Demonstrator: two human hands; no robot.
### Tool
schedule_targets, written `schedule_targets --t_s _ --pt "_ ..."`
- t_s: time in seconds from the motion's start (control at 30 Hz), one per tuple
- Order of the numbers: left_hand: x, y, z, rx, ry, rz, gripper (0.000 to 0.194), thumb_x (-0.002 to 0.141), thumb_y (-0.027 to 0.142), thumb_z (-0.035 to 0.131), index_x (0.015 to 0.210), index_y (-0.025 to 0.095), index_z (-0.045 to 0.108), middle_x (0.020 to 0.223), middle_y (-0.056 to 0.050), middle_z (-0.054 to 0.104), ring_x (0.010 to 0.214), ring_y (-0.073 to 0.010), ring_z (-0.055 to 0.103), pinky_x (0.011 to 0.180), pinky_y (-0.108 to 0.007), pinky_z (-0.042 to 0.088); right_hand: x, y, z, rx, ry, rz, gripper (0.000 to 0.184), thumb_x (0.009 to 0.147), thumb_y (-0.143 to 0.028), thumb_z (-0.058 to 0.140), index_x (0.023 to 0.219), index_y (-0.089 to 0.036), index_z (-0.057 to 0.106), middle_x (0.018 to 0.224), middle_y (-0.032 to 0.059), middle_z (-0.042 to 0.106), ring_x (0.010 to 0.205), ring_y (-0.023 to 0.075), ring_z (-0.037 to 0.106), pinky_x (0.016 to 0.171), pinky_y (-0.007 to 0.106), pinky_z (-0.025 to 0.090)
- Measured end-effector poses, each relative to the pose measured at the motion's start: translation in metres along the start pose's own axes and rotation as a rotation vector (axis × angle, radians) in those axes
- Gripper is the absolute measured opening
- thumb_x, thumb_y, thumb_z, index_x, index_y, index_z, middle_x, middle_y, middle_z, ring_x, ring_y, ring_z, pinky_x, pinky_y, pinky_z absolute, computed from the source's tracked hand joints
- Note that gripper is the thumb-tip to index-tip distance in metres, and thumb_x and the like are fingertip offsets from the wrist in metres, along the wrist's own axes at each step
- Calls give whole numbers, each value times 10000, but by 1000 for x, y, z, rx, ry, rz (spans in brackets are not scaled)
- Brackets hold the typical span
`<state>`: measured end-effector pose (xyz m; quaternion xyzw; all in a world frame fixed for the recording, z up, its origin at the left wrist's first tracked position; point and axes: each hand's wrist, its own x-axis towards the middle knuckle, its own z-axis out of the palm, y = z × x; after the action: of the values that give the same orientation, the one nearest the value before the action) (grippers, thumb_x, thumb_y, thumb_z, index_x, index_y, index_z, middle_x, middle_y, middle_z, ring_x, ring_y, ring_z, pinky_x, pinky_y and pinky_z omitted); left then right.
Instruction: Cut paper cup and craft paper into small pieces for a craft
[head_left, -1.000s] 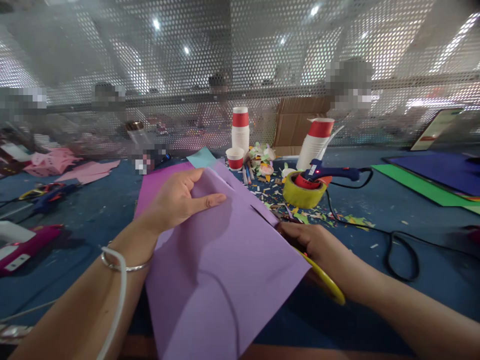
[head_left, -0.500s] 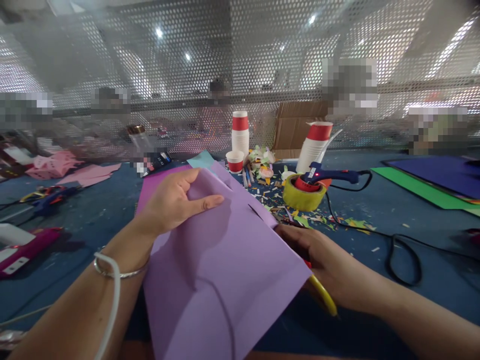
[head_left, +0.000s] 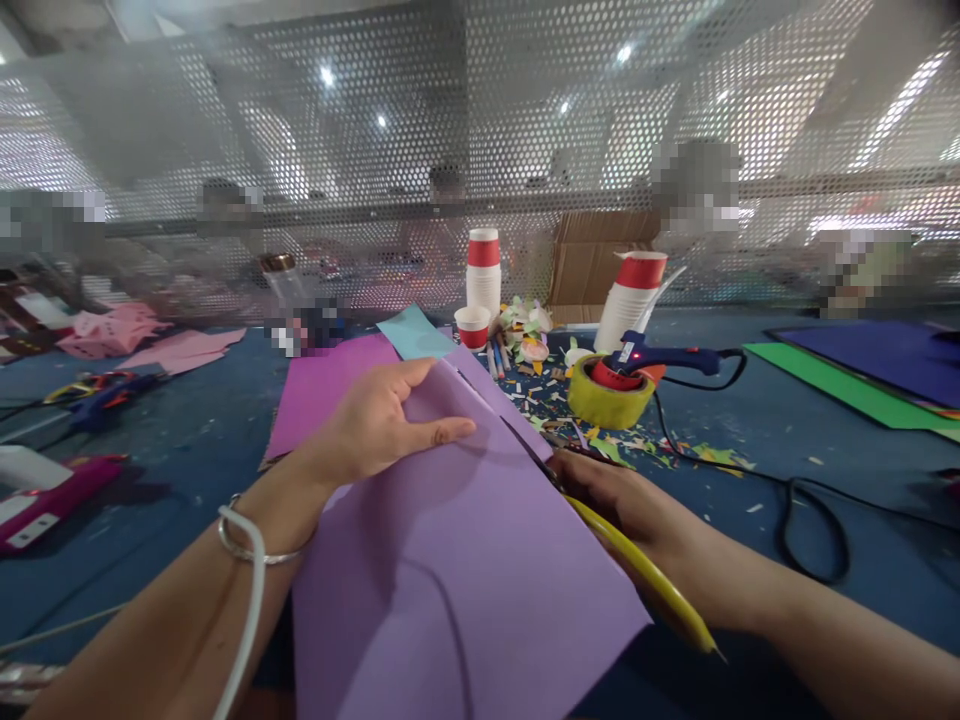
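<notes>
A large sheet of light purple paper [head_left: 465, 560] fills the space between my hands. My left hand [head_left: 390, 420] pinches its far edge, thumb on top and fingers folded under. My right hand [head_left: 622, 510] is closed around scissors [head_left: 637, 565] with yellow handles, at the sheet's right side. The dark blades lie along a cut in the paper, with a strip standing on the right of it. Part of the right hand's fingers is hidden behind the sheet and handle.
Magenta paper [head_left: 322, 390] and teal paper [head_left: 412, 332] lie behind. Paper cups [head_left: 484, 285] stand at the back. A glue gun [head_left: 667, 356] rests on yellow tape [head_left: 611, 400], its black cable [head_left: 784, 525] looping right. Paper scraps litter the middle; a perforated metal screen [head_left: 420, 120] stands beyond.
The left hand and sheet have shifted slightly right and nearer. The scissors' yellow handle and blades show more above the paper, and the cut is longer.
</notes>
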<state>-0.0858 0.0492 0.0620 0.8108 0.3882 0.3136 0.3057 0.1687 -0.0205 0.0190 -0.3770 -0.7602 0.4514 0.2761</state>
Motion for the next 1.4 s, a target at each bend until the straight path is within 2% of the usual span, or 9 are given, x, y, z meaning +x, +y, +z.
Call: schedule_targets --t_s 0.2,0.37,0.53,0.8,0.9,1.13,1.33,1.4 --pt "1 -3 2 -111 -23 -25 305 761 386 794 951 184 666 902 -3 740 755 -150 655 683 -242 541 1 4 3 150 -3 34 254 939 -444 555 938 -192 591 925 37 648 808 172 591 682 280 511" --pt "-1 -5 2 -212 -36 -47 282 776 352 791 973 194 667 934 5 744 765 -140 665 673 -223 549 1 8 5 50 101 6 221 888 -402 633 921 -185 657 905 35 676 815 177 597 664 261 501" --pt "-2 0 3 -253 -35 -98 278 774 353 794 962 190 669 930 0 749 743 -136 670 622 -208 546 1 7 9 -19 179 3 198 905 -349 599 952 -201 722 941 36 721 816 182 652 668 261 526" --pt "-3 2 3 -270 -48 -131 365 762 383 797 1051 198 671 968 -24 759 798 -175 695 670 -256 574 -1 12 14 -73 182 -41 287 900 -327 578 1138 -272 730 874 9 755 890 230 700 696 296 575" --pt "-4 4 3 -256 -51 -143 373 760 397 794 1059 207 674 939 -23 762 786 -186 700 644 -261 576 -1 7 13 -52 194 -27 269 904 -305 567 1108 -272 739 903 5 757 892 232 700 701 302 572" --pt "-3 6 3 -202 -52 -104 345 747 404 797 1006 203 686 868 -22 763 804 -208 706 650 -265 581 3 6 8 -58 134 14 193 855 -319 657 989 -199 728 899 17 731 817 209 669 655 264 512" --pt "-4 7 3 -262 -72 -151 357 762 399 792 1036 204 676 913 -15 762 754 -179 697 616 -249 568 2 1 13 179 109 72 243 831 -371 710 994 -191 701 994 46 735 854 221 669 691 269 523" --pt "-4 7 4 -270 -70 -158 351 765 392 791 1035 199 675 932 -19 763 751 -175 697 625 -253 570 2 -1 14 197 105 70 266 827 -379 719 1009 -187 696 985 50 733 854 225 670 688 271 525"
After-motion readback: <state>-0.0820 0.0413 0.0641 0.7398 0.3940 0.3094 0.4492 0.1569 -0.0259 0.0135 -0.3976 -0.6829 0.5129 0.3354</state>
